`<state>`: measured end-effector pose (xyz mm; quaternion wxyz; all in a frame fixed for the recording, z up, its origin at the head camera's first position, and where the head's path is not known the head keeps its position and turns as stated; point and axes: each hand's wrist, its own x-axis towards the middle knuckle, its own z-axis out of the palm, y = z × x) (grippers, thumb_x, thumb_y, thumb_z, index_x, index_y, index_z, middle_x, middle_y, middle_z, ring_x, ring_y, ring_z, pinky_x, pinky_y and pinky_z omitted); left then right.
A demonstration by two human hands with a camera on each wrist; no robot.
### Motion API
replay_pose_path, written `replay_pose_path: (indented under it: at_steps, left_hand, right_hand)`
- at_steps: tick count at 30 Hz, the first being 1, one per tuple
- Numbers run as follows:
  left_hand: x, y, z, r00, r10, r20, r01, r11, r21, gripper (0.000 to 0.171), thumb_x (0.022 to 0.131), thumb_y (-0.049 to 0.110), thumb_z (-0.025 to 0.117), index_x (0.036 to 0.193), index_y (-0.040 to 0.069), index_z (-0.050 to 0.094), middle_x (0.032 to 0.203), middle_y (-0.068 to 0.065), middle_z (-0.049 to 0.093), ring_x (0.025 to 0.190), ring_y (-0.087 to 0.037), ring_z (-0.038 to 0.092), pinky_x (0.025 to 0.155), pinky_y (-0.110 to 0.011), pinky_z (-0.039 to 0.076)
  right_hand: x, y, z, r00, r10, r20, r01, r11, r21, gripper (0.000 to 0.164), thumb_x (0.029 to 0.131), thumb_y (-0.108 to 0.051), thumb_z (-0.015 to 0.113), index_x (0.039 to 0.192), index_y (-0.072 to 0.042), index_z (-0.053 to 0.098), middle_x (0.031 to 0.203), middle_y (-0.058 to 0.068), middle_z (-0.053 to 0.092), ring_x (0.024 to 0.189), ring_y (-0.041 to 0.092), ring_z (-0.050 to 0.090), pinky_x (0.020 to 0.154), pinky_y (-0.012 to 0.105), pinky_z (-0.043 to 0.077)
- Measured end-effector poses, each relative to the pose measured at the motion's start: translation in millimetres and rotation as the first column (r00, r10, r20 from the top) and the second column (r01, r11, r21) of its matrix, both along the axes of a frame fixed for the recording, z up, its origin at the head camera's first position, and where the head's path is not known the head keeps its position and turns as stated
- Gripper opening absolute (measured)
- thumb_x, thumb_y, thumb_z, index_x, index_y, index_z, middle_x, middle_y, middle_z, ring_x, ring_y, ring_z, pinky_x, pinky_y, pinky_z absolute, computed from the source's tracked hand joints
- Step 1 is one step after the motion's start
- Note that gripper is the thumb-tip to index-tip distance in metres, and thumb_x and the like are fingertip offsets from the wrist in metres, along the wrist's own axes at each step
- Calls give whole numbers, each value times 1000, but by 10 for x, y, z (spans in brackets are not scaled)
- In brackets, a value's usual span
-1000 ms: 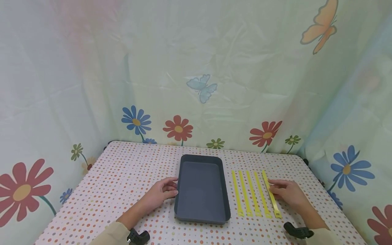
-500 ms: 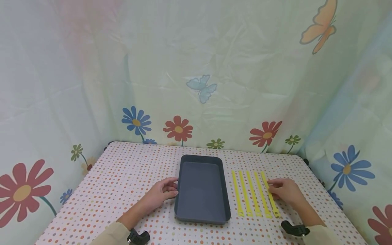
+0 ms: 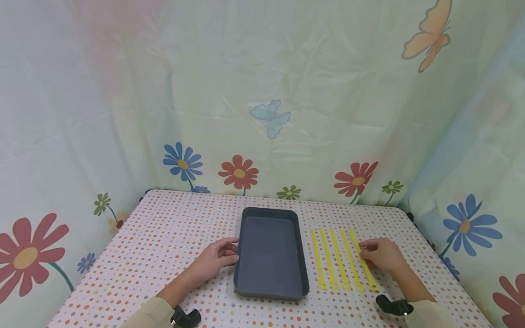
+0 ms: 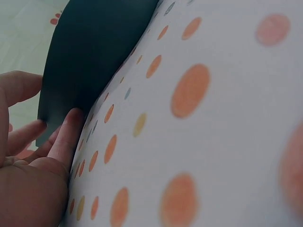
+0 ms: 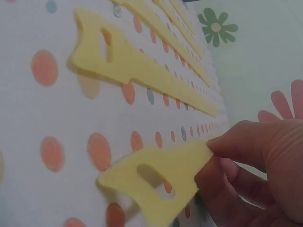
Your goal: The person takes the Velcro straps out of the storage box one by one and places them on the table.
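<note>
In the head view, my right hand [image 3: 384, 256] pinches the rightmost yellow slotted strap [image 3: 368, 274], which looks like a hook-and-loop cable tie. Its slotted head faces me, and the right wrist view has thumb and fingers on its edges, just past the head [image 5: 182, 161]. Several similar straps [image 3: 336, 257] lie in a row to its left, slotted ends towards me. A dark grey rectangular tray [image 3: 270, 255] sits left of the row with nothing in it. My left hand [image 3: 214, 257], fingers loosely bent, touches the tray's left outer wall [image 4: 90, 56].
A white dotted cloth [image 3: 180, 218] covers the table. Behind it and at both sides hangs a pale curtain [image 3: 328, 91] printed with flowers and butterflies. Black devices are strapped to both wrists, the left one [image 3: 185, 317] near the table's front.
The right hand has shifted slightly left with the rightmost strap. That strap's slotted end moved left, then swung back a little to the right. Left hand and tray stay put.
</note>
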<state>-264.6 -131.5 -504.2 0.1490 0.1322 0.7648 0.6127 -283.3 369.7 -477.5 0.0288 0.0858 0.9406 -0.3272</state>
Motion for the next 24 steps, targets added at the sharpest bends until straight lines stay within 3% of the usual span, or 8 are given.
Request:
replay_pose_path:
  at_steps: [24]
  left_hand:
    - [-9, -4, 0, 1000, -4, 13, 4, 1000, 15, 60, 99, 21, 70, 152, 6, 46, 131, -13, 60, 115, -19, 63, 94, -30, 56]
  right_hand:
    - [18, -41, 4, 999, -40, 15, 40, 999, -5, 38, 91, -8, 69, 122, 12, 66, 93, 17, 72, 71, 16, 63, 60, 28, 57]
